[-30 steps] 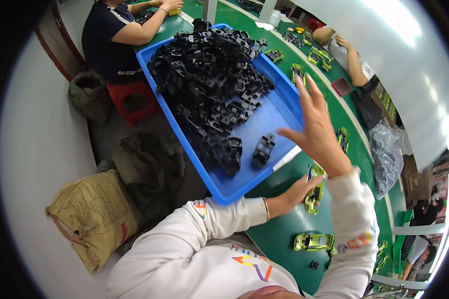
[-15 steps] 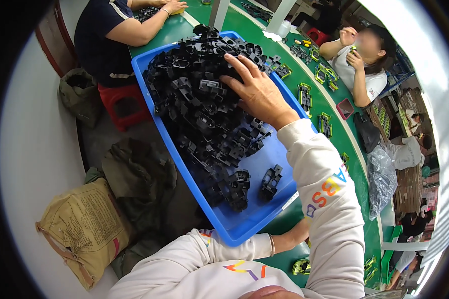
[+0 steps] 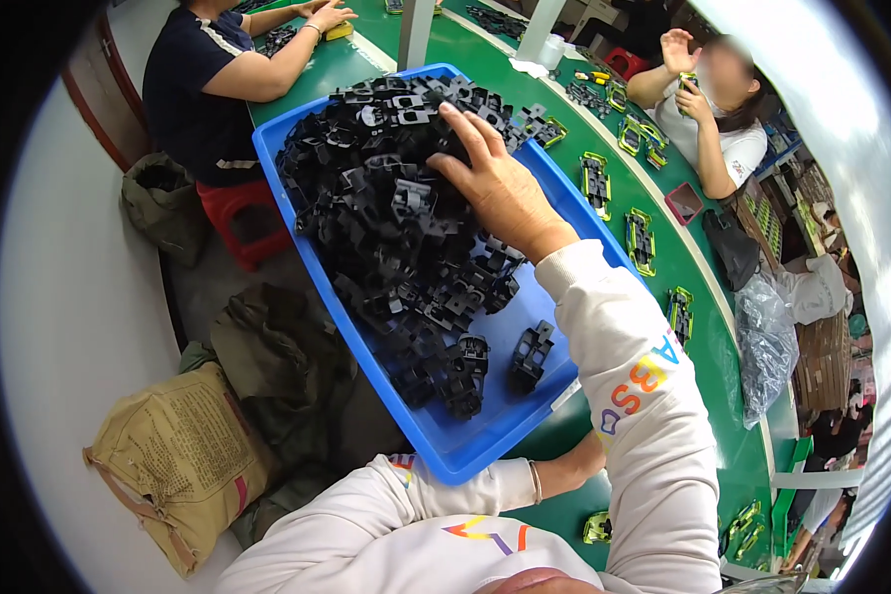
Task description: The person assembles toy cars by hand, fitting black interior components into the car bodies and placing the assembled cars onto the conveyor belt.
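Observation:
My right hand [image 3: 500, 183] is over the heap of black plastic parts [image 3: 396, 188] in a blue bin [image 3: 465, 465]. Its fingers are stretched and spread, touching the heap's right side; I see no part clasped in them. My left hand [image 3: 586, 457] is low at the near end of the bin, above the green table. The right sleeve covers its fingers, so what it holds, if anything, is hidden. One black part [image 3: 533, 356] lies apart from the heap on the bin's floor.
Black parts in yellow-green frames [image 3: 641, 241] line the green table [image 3: 703, 396] to the right. Across it, a person [image 3: 718, 129] lifts a small piece; another [image 3: 203, 89] sits at far left by a red stool [image 3: 247, 223]. A tan sack [image 3: 183, 445] stands at lower left.
The top of the heap has dropped and its parts have shifted. My right hand has moved slightly left and stays spread on the heap. The framed parts along the table appear slightly shifted.

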Available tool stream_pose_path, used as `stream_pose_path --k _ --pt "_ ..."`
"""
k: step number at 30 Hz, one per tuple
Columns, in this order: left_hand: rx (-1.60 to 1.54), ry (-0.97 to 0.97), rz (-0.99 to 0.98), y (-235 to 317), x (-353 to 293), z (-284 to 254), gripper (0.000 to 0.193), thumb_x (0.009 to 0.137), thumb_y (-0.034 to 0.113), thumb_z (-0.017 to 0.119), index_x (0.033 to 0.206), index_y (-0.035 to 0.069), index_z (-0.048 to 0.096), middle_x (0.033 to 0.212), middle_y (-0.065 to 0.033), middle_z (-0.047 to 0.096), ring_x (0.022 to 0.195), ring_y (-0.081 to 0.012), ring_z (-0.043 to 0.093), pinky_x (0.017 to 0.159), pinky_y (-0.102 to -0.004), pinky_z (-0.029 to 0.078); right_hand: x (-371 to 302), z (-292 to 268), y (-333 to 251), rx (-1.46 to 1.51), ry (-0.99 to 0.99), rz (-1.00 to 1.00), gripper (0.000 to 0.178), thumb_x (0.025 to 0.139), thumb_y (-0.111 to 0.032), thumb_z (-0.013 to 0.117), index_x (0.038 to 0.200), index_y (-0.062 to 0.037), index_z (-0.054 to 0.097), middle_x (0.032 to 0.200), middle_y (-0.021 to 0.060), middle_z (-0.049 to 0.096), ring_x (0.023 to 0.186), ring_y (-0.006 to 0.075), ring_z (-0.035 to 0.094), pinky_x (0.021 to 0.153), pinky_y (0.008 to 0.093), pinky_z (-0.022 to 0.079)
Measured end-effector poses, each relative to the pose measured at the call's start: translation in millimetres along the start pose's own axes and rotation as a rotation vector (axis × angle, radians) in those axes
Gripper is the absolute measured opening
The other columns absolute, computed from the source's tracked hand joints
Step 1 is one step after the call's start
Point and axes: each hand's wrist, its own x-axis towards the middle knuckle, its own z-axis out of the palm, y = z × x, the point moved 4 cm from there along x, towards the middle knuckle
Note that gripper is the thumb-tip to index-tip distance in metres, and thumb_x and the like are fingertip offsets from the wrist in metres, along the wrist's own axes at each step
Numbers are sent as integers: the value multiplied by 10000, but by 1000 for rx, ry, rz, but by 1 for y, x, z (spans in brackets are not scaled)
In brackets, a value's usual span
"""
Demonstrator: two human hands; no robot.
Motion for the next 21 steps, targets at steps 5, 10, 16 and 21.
stream_pose_path --k 5,10,16,21 --pt "-50 8 -38 21 -3 8 326 1005 257 504 1280 86 539 991 -13 624 811 -92 579 685 -276 464 -27 -19 -5 -37 -86 61 485 758 32 666 1198 -172 639 1595 142 285 1420 381 371 1004 417 540" --pt "-86 -5 -115 45 -2 15 312 1008 269 505 1269 99 533 944 -3 619 763 -72 569 644 -260 456 -51 -71 -14 4 33 238 657 631 90 750 1208 -190 609 1578 146 289 1385 407 396 1032 454 513" --pt "-266 -82 -83 114 -24 36 248 1028 352 554 1094 123 487 892 -59 613 722 -189 664 654 -339 565 -113 -152 -22 -38 125 389 755 541 106 785 1209 -178 574 1572 151 299 1367 425 416 993 452 531" --pt "-252 83 61 121 -9 6 391 1056 443 458 1208 88 517 1069 -115 669 892 -249 703 780 -392 585 -215 -231 -71 -136 165 529 575 677 27 755 1193 -179 603 1540 147 352 1299 423 477 906 460 559"
